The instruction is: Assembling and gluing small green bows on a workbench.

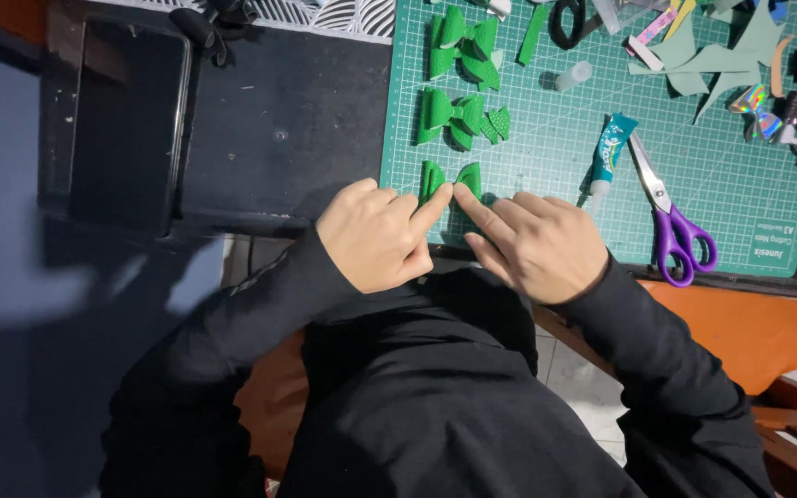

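Observation:
Both my hands pinch a small green bow at the near edge of a green cutting mat. My left hand presses its index finger on the bow's middle from the left. From the right, my right hand meets it with its index fingertip at the same spot. The lower part of the bow is hidden under my fingers. Two finished green bows lie on the mat farther away.
A glue tube and purple-handled scissors lie on the mat to the right of my hands. Green paper scraps and shiny bows sit at the far right. A dark phone rests on the black table at left.

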